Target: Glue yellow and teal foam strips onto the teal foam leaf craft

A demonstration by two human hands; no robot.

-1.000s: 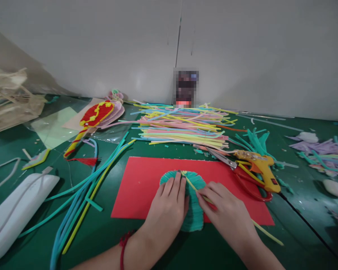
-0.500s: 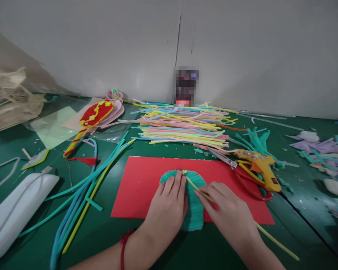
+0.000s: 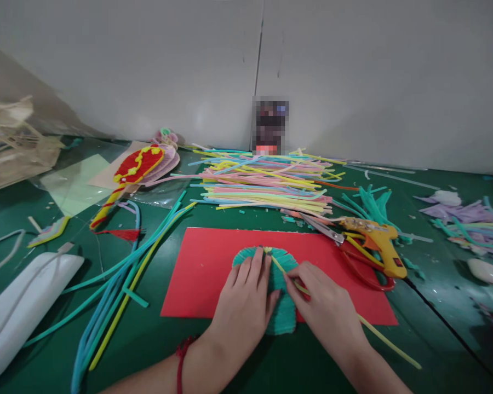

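Observation:
A teal fuzzy piece, built of rows of pipe cleaner with a rounded top, lies across the red sheet and past its near edge. My left hand rests flat on it, fingers stretched out, the fingertips pressing by its top edge where a yellow pipe cleaner begins. Between thumb and fingers of my right hand, that pipe cleaner is pinched and runs slanting over the teal piece. Its loose tail comes out below my right hand onto the green table.
Behind the sheet lies a pile of pastel pipe cleaners. Scissors and a yellow glue gun overlap the sheet's right side. At left are blue and teal pipe cleaners, a white power strip and a red-yellow fan-shaped craft.
My right hand has moved slightly up and left along the yellow pipe cleaner, drawing its loose tail inward. My left thumb now sticks out farther over the teal piece.

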